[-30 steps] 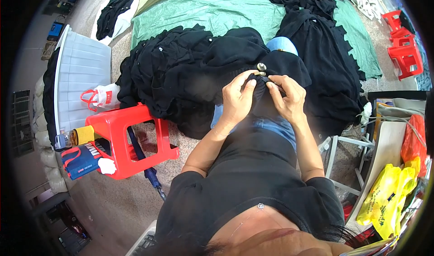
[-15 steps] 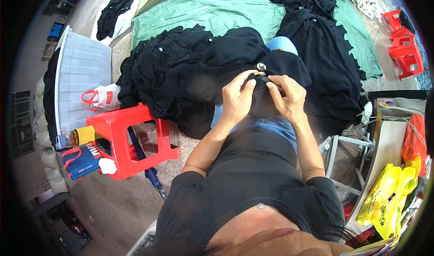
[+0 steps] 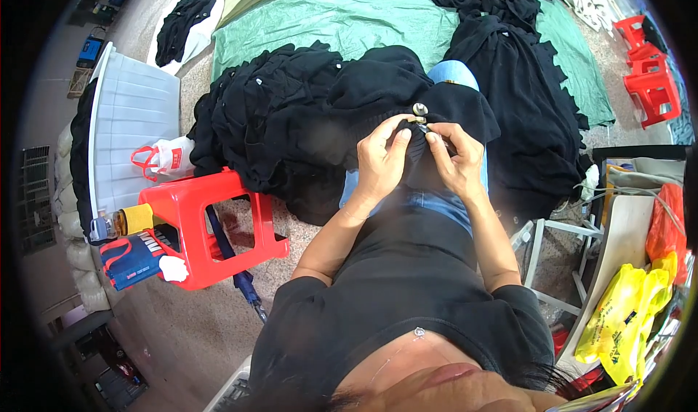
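A black knit garment point(image 3: 385, 85) lies over my lap, its ribbed edge point(image 3: 415, 144) raised between my hands. My left hand point(image 3: 383, 157) is closed, pinching this edge between thumb and fingers. Close beside it, my right hand point(image 3: 458, 161) has its thumb and forefinger together at the same edge. A small shiny piece shows at the right fingertips, too small to name. One round metallic button point(image 3: 420, 109) sits on the cloth just beyond the fingers, with a gold-coloured bit below it. Blue denim shows on my knees.
Black garments are heaped point(image 3: 269, 99) to the left and spread point(image 3: 509, 114) to the right over a green sheet point(image 3: 327, 19). A red stool point(image 3: 218, 230), a folded umbrella and a pale bin point(image 3: 134, 114) stand left. At right are a metal-legged table and a yellow bag point(image 3: 625, 317).
My right hand has shifted slightly left and its fingers have drawn in. A small shiny piece now shows at its fingertips. My left hand stays in place.
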`<state>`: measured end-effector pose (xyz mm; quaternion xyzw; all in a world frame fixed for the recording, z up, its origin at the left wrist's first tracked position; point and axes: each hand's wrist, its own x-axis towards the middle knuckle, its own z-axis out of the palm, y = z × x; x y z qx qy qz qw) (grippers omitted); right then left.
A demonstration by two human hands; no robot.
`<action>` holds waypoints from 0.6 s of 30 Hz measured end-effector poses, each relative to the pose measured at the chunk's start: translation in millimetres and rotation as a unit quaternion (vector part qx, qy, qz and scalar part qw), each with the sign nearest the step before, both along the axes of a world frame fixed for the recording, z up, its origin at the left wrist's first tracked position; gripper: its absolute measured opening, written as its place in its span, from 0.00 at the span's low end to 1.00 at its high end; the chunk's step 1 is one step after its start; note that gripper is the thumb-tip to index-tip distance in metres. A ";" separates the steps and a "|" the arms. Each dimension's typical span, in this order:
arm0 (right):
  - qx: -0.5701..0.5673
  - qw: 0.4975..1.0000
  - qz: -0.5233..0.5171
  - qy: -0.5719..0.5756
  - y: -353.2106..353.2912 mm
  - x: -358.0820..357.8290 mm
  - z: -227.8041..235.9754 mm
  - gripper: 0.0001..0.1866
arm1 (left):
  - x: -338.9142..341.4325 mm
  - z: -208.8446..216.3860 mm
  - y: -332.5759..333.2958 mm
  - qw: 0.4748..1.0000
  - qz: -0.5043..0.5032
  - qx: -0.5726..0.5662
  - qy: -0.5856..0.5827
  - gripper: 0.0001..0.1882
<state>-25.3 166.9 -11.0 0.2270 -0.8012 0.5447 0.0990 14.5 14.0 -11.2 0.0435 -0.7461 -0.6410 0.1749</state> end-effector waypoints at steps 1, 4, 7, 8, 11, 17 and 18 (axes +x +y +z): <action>-0.015 1.000 0.004 -0.025 0.0 0.5 -1.2 0.06 | 0.1 0.5 -0.2 1.000 0.000 0.000 0.001 0.11; -0.017 1.000 0.004 0.004 0.0 0.4 -2.1 0.05 | 1.6 2.0 -0.1 1.000 -0.007 0.003 0.000 0.11; 0.021 0.997 -0.003 0.078 -0.2 -1.6 1.6 0.05 | 2.0 3.3 0.8 1.000 -0.011 0.003 -0.006 0.11; 0.021 0.997 -0.003 0.078 0.7 -1.6 0.7 0.05 | 1.8 4.3 1.3 1.000 -0.013 0.003 -0.005 0.11; -0.010 1.000 -0.005 0.016 2.7 0.1 -10.1 0.05 | -1.6 4.5 3.7 1.000 -0.020 0.011 -0.007 0.11; -0.383 0.884 -0.013 -0.267 3.8 -15.8 -10.6 0.10 | -12.5 1.2 1.2 0.999 -0.023 0.042 -0.012 0.12; -0.356 0.899 -0.021 -0.255 3.9 -17.7 -9.1 0.11 | -13.4 2.6 0.5 0.999 -0.020 0.042 -0.016 0.12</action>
